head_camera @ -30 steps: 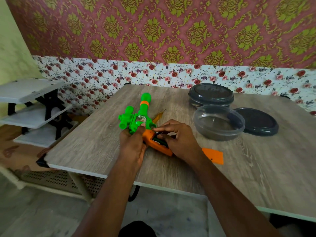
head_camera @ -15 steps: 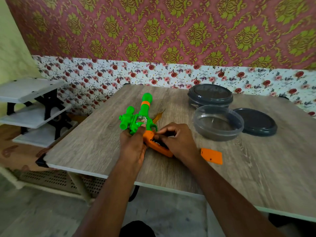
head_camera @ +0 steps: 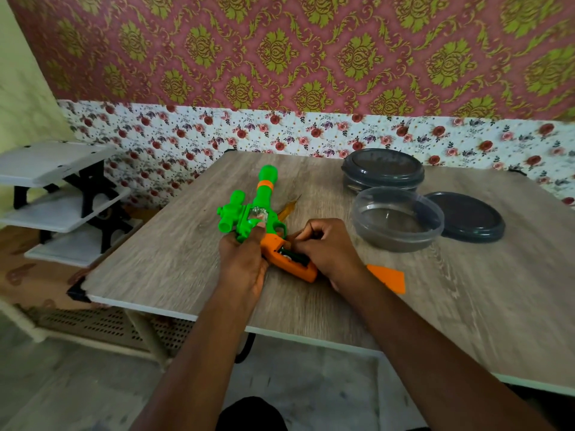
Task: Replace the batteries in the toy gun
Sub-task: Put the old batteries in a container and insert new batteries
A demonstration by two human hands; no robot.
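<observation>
Soft, even light fills the room, brightest at the left of the frame, where a white shelf (head_camera: 49, 161) washes out. Shadows on the table (head_camera: 466, 306) are faint. Motion blur smears the wood grain, and wide-angle distortion bows the table's edges.

I see a dark pink wall (head_camera: 280, 51) with gold-green leaf shapes. Under it runs a white strip (head_camera: 280, 135) with small red flowers. A pale yellow wall (head_camera: 21, 88) is on the left. White shelves (head_camera: 53, 163) stand by the gray wood table (head_camera: 466, 306). The floor (head_camera: 62, 393) is gray.
</observation>
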